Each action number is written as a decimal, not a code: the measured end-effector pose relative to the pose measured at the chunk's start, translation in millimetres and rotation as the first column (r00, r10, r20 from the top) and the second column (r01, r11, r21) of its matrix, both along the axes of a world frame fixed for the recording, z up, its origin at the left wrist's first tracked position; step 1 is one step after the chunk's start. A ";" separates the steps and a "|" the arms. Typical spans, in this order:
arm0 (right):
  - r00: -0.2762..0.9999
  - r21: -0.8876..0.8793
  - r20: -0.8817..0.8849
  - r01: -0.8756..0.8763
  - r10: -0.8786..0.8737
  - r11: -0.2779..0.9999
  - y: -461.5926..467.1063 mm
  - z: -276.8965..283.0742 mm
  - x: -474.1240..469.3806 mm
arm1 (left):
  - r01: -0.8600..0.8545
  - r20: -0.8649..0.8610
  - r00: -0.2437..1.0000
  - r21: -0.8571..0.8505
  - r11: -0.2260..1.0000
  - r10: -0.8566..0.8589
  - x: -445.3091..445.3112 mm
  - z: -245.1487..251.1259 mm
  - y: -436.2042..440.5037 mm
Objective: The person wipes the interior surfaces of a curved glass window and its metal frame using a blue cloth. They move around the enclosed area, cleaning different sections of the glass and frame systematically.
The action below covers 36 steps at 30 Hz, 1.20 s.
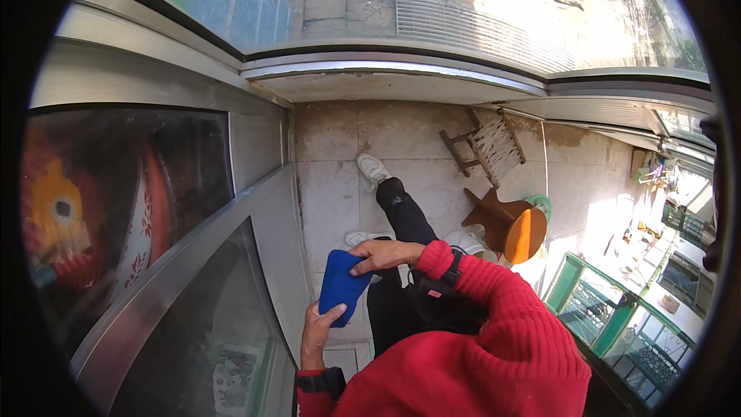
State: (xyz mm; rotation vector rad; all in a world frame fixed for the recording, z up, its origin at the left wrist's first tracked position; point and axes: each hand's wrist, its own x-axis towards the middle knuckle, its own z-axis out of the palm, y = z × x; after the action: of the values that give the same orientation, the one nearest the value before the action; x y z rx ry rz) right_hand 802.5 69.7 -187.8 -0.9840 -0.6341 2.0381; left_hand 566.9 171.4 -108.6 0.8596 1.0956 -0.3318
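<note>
A folded blue cloth [343, 285] is held between both hands, in front of my black trousers. My right hand [385, 257] grips its upper corner, thumb on top and fingers underneath. At the lower end my left hand [322, 324] pinches the edge, its thumb lying over the cloth. Both wrists carry dark straps over red knitted sleeves. Close on the left stands a metal-framed glazed panel [255, 197], and the cloth is apart from it. Red and yellow shapes show in its upper pane [191, 185].
A small wooden stool with a woven seat [498, 142] stands on the tiled floor [327, 185]. Near it are a brown stool [498, 223], a white bucket [463, 241] and a green basin [541, 207]. A metal-framed window [399, 61] runs across the far side. Green-framed glass [596, 301] lies right.
</note>
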 end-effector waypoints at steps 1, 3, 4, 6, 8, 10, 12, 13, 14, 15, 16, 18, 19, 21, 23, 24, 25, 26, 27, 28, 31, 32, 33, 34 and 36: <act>0.990 -0.013 -0.072 0.123 -0.124 0.992 -7.0 -14.6 6.2 | 0.020 -0.029 0.999 -0.008 1.000 -0.020 3.9 -9.6 0.6; 0.992 -0.030 0.021 0.125 -0.124 0.992 -26.2 -53.6 34.7 | 0.055 -0.127 0.990 -0.057 0.997 -0.062 11.5 -29.5 -2.8; 0.980 -0.235 -0.036 0.181 -0.194 0.955 -37.4 -75.9 44.7 | 0.117 -0.143 0.982 -0.061 0.991 -0.125 13.2 -40.2 -4.5; 0.897 -0.372 0.272 0.432 -0.348 0.821 -75.4 -123.2 62.0 | 0.153 -0.141 0.979 0.016 0.988 -0.150 10.4 -62.1 -14.8; 0.564 -0.218 0.824 0.401 -0.052 0.890 -132.5 -166.3 78.4 | 0.269 -0.247 0.936 0.043 0.962 -0.251 -8.4 -79.9 -27.5; 0.343 -0.537 0.823 0.215 0.452 0.816 -201.8 -198.6 83.7 | 0.383 -0.273 0.899 0.115 0.916 -0.341 -25.3 -113.5 -41.8; 0.248 -0.803 0.580 0.010 0.776 0.596 -277.5 -220.0 75.6 | 0.508 -0.297 0.845 0.181 0.842 -0.445 -49.4 -148.9 -56.3; 0.206 -0.832 0.546 0.022 0.812 0.554 -316.1 -225.1 65.2 | 0.586 -0.340 0.791 0.184 0.790 -0.508 -66.0 -161.7 -65.9; 0.096 -0.909 0.403 -0.068 0.910 0.410 -350.0 -230.9 56.2 | 0.692 -0.373 0.704 0.171 0.701 -0.604 -82.7 -173.0 -72.9; -0.035 -0.934 0.318 -0.182 0.948 0.306 -382.1 -232.1 48.1 | 0.748 -0.365 0.659 0.219 0.627 -0.658 -98.2 -182.1 -80.8; -0.122 -0.948 0.272 -0.202 0.954 0.245 -408.5 -232.9 42.2 | 0.787 -0.353 0.617 0.307 0.536 -0.704 -111.5 -189.4 -88.2; -0.185 -0.956 0.243 -0.214 0.952 0.202 -441.4 -231.1 26.9 | 0.860 -0.314 0.492 0.317 0.399 -0.812 -131.1 -203.1 -93.1; -0.157 -0.959 0.212 -0.223 0.964 0.175 -445.8 -232.4 26.1 | 0.833 -0.326 0.533 0.361 0.418 -0.781 -136.9 -209.1 -92.8; -0.103 -0.952 0.211 -0.248 0.972 0.180 -436.4 -236.3 32.1 | 0.777 -0.283 0.589 0.456 0.434 -0.757 -140.3 -217.9 -98.8; -0.194 -0.929 0.344 -0.215 0.919 0.303 -408.5 -246.1 48.3 | 0.764 -0.303 0.612 0.467 0.445 -0.731 -136.9 -226.4 -103.4; -0.225 -0.857 0.511 -0.212 0.830 0.470 -391.3 -255.0 62.5 | 0.736 -0.268 0.632 0.501 0.455 -0.727 -134.0 -230.5 -105.3; -0.293 -0.758 0.651 -0.198 0.701 0.621 -371.8 -270.1 79.3 | 0.711 -0.266 0.658 0.528 0.465 -0.704 -130.5 -233.0 -109.3; -0.428 -0.716 0.690 -0.278 0.584 0.641 -354.5 -287.2 97.9 | 0.686 -0.260 0.679 0.558 0.467 -0.687 -127.1 -235.5 -113.3; -0.483 -0.675 0.726 -0.362 0.490 0.643 -342.7 -303.2 117.6 | 0.698 -0.286 0.666 0.563 0.442 -0.689 -123.6 -237.6 -117.4; -0.599 -0.708 0.686 -0.416 0.414 0.571 -333.9 -322.9 136.1 | 0.696 -0.311 0.669 0.581 0.422 -0.675 -120.9 -238.9 -119.9; -0.919 -0.969 0.246 -0.229 0.308 0.091 -334.6 -384.1 193.3 | 0.691 -0.348 0.688 0.580 0.430 -0.636 -114.5 -240.6 -121.8; -0.982 -0.984 0.138 -0.151 0.126 -0.100 -342.2 -398.8 216.4 | 0.670 -0.349 0.717 0.585 0.457 -0.604 -112.2 -241.4 -121.4; -0.996 -0.974 0.082 -0.085 0.025 -0.210 -348.8 -412.5 239.4 | 0.678 -0.351 0.708 0.582 0.449 -0.613 -109.9 -242.7 -120.6; -0.992 -0.936 0.063 -0.022 -0.108 -0.353 -354.0 -424.9 262.3 | 0.670 -0.348 0.716 0.586 0.457 -0.605 -108.1 -242.9 -120.2; -0.985 -0.876 0.066 0.020 -0.162 -0.481 -361.9 -447.7 276.6 | 0.654 -0.344 0.731 0.599 0.462 -0.589 -104.7 -242.5 -118.3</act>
State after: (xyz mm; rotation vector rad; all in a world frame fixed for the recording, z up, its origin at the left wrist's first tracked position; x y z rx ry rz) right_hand 1079.1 -292.2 -635.5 0.3089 1.2184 -0.1607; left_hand 462.2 53.1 -351.2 1.9822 0.9388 -0.5913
